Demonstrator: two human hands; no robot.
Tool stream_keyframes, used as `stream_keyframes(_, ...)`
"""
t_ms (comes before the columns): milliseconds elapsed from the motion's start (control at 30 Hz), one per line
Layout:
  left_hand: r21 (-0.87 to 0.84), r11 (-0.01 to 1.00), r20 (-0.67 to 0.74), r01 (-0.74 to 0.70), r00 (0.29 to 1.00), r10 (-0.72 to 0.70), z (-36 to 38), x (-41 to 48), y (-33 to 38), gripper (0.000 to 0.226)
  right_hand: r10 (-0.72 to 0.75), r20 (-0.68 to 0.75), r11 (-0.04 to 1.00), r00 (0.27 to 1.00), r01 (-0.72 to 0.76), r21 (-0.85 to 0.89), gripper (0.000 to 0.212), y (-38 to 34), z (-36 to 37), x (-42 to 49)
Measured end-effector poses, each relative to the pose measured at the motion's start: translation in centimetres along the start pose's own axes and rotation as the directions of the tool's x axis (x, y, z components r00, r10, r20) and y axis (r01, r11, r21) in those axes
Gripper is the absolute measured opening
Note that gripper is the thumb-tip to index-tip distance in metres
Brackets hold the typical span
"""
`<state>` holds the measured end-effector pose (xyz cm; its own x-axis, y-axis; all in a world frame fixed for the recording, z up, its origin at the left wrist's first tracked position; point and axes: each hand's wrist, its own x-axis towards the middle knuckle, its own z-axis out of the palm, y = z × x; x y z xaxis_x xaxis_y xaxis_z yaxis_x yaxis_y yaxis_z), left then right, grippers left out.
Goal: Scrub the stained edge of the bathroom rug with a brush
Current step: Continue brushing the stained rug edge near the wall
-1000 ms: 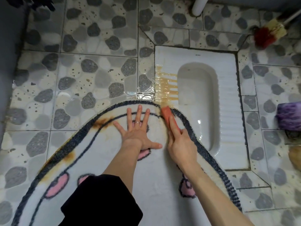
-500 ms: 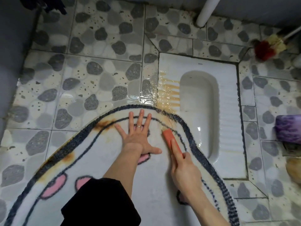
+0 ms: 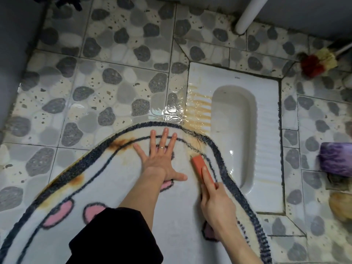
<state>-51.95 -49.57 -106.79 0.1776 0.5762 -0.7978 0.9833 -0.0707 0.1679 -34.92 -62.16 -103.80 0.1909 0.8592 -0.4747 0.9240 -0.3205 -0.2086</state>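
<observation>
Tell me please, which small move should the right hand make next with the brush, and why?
Probably push the brush forward, up to the dark border of the rug. The right hand grips it just inside that border, and a brownish stain lies on the edge right ahead. The left hand presses flat on the rug.

Right hand (image 3: 217, 204) drew brush (image 3: 201, 165) back off dark border (image 3: 216, 147), inward.
</observation>
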Motion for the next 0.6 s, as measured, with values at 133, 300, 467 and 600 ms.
stream_keyframes(133,0.010,1.000,0.000,-0.003,1.000,0.003,0.2,0.0,0.2,0.147,-0.090,-0.098,0.996,0.991,0.091,0.011,0.055,-4.1,-2.3,7.6)
stream_keyframes(300,-0.003,1.000,0.005,0.000,1.000,0.000,0.1,-0.2,0.1,0.147,0.007,-0.135,0.998,0.991,0.002,0.065,0.057,-1.5,0.2,3.0)
stream_keyframes(467,-0.002,1.000,0.014,0.007,1.000,-0.007,-0.2,-0.6,0.1,0.148,0.055,-0.132,0.991,0.990,-0.038,0.128,0.056,-1.6,0.8,2.6)
stream_keyframes(600,-0.003,1.000,0.007,0.003,1.000,-0.003,0.0,-0.1,0.1,0.147,0.007,-0.222,0.994,0.975,0.018,0.111,0.063,-4.3,-1.5,8.8)
